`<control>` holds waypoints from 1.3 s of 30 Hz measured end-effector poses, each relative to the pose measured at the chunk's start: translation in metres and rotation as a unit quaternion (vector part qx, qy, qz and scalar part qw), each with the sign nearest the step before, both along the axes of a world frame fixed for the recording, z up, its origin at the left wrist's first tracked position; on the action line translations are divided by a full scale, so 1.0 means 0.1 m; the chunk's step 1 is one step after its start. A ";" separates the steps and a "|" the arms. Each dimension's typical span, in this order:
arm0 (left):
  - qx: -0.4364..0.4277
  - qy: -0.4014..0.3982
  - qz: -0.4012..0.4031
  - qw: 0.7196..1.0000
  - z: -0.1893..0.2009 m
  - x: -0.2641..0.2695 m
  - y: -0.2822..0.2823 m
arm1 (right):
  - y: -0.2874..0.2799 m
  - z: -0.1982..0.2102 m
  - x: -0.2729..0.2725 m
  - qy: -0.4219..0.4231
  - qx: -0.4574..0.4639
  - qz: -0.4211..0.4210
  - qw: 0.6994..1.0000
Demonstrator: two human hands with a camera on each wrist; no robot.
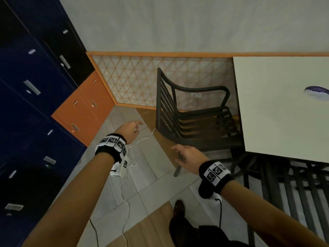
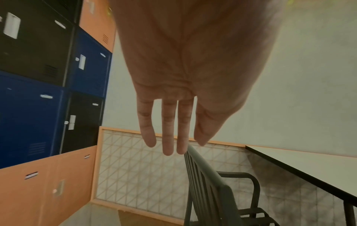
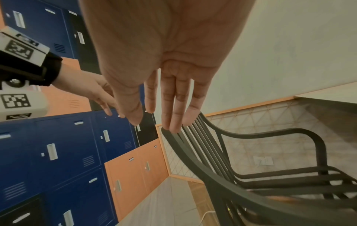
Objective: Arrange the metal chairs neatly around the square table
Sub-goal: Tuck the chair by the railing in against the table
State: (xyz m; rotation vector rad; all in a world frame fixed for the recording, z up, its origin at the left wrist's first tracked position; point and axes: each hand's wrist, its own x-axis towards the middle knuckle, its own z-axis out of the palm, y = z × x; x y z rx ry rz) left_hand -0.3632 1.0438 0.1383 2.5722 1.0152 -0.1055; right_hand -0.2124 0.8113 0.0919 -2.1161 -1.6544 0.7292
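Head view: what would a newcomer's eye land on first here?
The black slatted metal chair, its seat facing the white square table at right. Both open hands reach toward its backrest: left hand, right hand, neither gripping it. Blue, black and orange lockers fill the left side.

Blue, black and orange lockers (image 1: 32, 97) fill left side, small pale label plates on doors. Orange-framed lattice panel (image 1: 142, 75) runs along base of pale wall (image 1: 178, 24). Wall socket (image 3: 263, 160) low behind lattice. Floor (image 1: 151, 180) grey tile with wood-tone sections. White cable (image 1: 124, 193) trails across tiles. Dark shoe (image 1: 179, 206) at bottom centre.
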 end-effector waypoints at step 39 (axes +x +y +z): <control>0.135 0.169 -0.465 0.858 -1.16 3.72 4.01 | 3.21 -0.47 0.40 0.124 -0.203 -0.362 0.901</control>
